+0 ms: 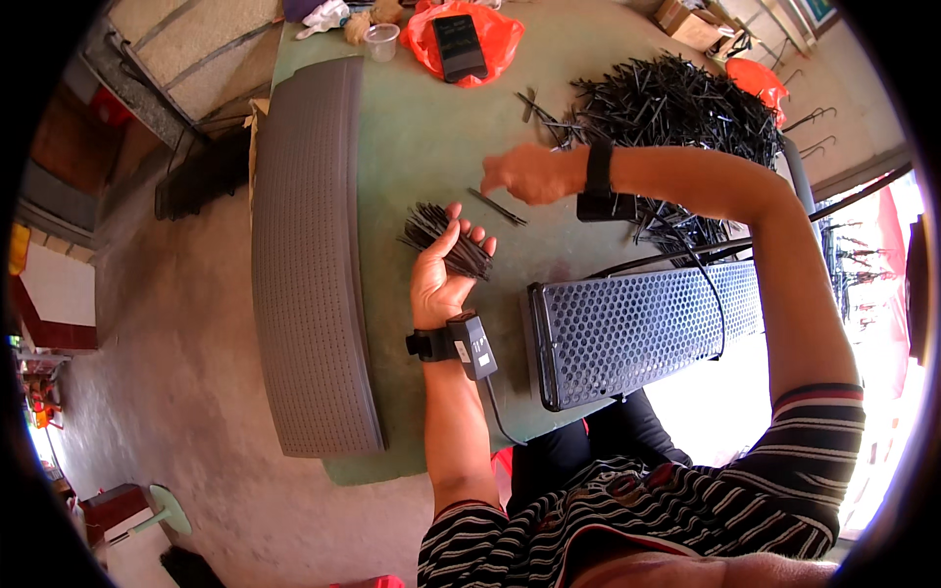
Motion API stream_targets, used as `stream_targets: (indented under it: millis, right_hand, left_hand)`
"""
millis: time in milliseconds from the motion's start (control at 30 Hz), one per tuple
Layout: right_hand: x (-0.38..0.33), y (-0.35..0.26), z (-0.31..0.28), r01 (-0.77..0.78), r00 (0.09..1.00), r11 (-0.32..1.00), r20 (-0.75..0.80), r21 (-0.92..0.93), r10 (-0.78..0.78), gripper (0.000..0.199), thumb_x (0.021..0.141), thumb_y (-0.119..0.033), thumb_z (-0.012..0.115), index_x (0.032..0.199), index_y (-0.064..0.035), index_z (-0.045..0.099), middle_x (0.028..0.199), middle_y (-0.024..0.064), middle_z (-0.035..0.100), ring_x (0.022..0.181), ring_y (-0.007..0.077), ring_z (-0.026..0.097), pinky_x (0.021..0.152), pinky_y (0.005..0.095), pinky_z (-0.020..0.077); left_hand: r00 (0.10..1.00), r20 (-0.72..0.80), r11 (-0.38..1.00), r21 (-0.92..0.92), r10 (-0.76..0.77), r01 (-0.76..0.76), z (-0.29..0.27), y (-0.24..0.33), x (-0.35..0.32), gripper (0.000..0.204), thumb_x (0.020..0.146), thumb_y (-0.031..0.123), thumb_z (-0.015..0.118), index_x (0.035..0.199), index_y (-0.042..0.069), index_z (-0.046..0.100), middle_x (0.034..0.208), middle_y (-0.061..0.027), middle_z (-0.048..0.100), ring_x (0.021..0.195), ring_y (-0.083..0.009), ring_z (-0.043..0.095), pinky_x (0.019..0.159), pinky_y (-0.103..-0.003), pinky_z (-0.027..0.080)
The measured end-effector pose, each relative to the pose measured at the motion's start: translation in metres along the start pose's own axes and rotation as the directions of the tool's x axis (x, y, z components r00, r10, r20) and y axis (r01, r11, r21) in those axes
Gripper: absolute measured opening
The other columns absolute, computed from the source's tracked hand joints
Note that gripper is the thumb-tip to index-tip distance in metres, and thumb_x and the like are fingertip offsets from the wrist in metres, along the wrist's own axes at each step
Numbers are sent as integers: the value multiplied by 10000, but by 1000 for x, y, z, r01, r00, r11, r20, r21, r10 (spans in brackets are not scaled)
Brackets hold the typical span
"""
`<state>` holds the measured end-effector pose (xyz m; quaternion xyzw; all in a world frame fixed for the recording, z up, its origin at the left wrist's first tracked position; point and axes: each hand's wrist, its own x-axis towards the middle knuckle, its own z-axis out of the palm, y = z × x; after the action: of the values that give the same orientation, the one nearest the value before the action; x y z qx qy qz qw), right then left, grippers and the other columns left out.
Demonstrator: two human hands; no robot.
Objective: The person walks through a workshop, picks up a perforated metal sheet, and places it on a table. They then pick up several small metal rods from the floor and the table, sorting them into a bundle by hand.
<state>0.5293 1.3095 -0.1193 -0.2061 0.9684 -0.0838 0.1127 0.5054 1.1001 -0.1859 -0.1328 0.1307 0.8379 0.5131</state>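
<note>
My left hand [446, 269], palm up over the green table, is closed round a bundle of thin black plastic strips [431, 227]; their ends stick out past the fingers on both sides. Across the table reaches my right hand [534, 173], its fingers curled and the tips drawn together; whether anything small is between them is hidden. A few loose black strips [498, 207] lie on the table just below the right fingertips. Farther right is a large tangled heap of similar black strips [676, 103], partly behind my right forearm.
A long grey perforated panel [309, 265] lies along the table's [402, 147] left edge. A black honeycomb-meshed panel [637, 323] is near my lap, cables running over it. Toward the back are a phone [461, 49] on a red plastic bag [505, 49] and a clear cup [381, 41].
</note>
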Motion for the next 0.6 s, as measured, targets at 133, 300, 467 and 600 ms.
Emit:
stream_targets:
  millis: [133, 300, 467, 600]
  right_hand:
    - [-6, -9, 20, 124, 992, 992, 32, 26, -124, 123, 687, -116, 557, 798, -63, 556, 840, 143, 458, 730, 350, 537, 593, 425, 437]
    - [-5, 3, 27, 122, 991, 988, -62, 94, -117, 113, 715, -134, 551, 716, -24, 529, 752, 153, 498, 670, 333, 547, 540, 389, 438]
    - [-5, 65, 16, -328, 893, 856, -163, 400, 419, 145, 716, -125, 546, 633, -7, 540, 535, 114, 544, 450, 239, 549, 403, 323, 431]
    - [-29, 105, -23, -588, 606, 522, -90, 618, 790, 288, 692, -223, 598, 507, -9, 551, 434, 70, 521, 349, 162, 502, 335, 290, 411]
  left_hand:
    - [1000, 12, 1000, -17, -25, 25, 0, 2, 0, 325, 788, 61, 589, 1103, 76, 510, 769, -25, 540, 712, -157, 503, 681, -342, 437]
    - [999, 32, 1000, -6, -12, 12, -2, 3, 0, 318, 793, 65, 584, 1102, 80, 510, 776, -27, 543, 710, -161, 504, 683, -340, 438]
    - [1000, 20, 1000, -11, -18, 18, -1, 3, 0, 306, 796, 69, 581, 1095, 82, 516, 781, -30, 544, 711, -165, 503, 686, -342, 438]
    - [1000, 21, 1000, -9, -14, 14, -2, 4, -1, 310, 795, 68, 581, 1098, 83, 515, 784, -33, 543, 716, -167, 499, 690, -340, 437]
